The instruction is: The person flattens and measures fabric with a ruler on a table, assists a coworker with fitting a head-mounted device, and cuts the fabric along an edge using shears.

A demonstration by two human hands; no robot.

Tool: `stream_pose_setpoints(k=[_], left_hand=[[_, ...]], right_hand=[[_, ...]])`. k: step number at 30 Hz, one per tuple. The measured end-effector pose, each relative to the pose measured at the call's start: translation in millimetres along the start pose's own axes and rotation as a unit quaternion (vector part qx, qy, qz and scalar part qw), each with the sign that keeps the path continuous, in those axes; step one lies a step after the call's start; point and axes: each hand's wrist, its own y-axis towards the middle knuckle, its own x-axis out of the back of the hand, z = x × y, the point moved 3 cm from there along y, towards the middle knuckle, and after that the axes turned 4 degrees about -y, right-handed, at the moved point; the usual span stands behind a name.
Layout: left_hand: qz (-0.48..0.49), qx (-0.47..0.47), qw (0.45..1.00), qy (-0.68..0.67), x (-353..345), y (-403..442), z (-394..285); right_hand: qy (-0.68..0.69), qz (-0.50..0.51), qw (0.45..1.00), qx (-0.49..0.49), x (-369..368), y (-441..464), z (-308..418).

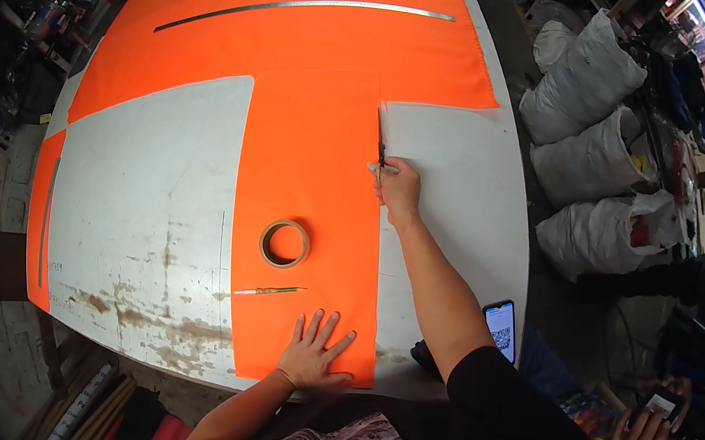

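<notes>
Orange fabric (317, 153) lies on a pale table, a long strip of it running toward me from a wide piece at the far side. My right hand (398, 189) is closed round the handles of dark scissors (382, 148) at the strip's right edge, the blades pointing away from me along that edge. Near the strip's close end my left hand (318, 356) rests flat on the fabric, fingers spread. A roll of tape (305, 245) and a thin pen-like tool (270, 290) lie on the strip beyond my left hand.
A long metal ruler (309, 6) lies on the far fabric, another strip (48, 220) on the orange piece at left. A phone (499, 330) is at the table's right edge. Beside it a person's hand (642, 439) holds a dark device. White sacks (597, 154) stand right of the table (142, 192).
</notes>
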Motion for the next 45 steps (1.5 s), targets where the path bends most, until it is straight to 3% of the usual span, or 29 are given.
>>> stream_pose_setpoints(k=[28, 31, 38, 42, 45], left_hand=[[0.021, 0.01, 1.0, -0.015, 1.2, -0.4, 1.0], [0.023, 0.009, 1.0, -0.004, 2.5, 0.0, 0.2], [0.028, 0.02, 0.999, -0.012, 2.8, 1.1, -0.6], [-0.002, -0.001, 1.0, -0.008, -9.1, -2.1, 1.0], [-0.033, -0.034, 0.999, 0.026, -7.4, -0.5, -1.2]], right_hand=[[0.035, -0.001, 0.999, 0.002, -14.2, 29.0, 16.1], [0.107, 0.027, 0.994, -0.011, -13.0, 28.9, 12.5], [0.196, -0.045, 0.98, 0.014, 19.8, 5.8, -30.5], [0.134, -0.054, 0.989, -0.022, 36.5, -60.4, -49.8], [-0.015, -0.109, 0.99, 0.085, 33.2, -94.5, -112.6]])
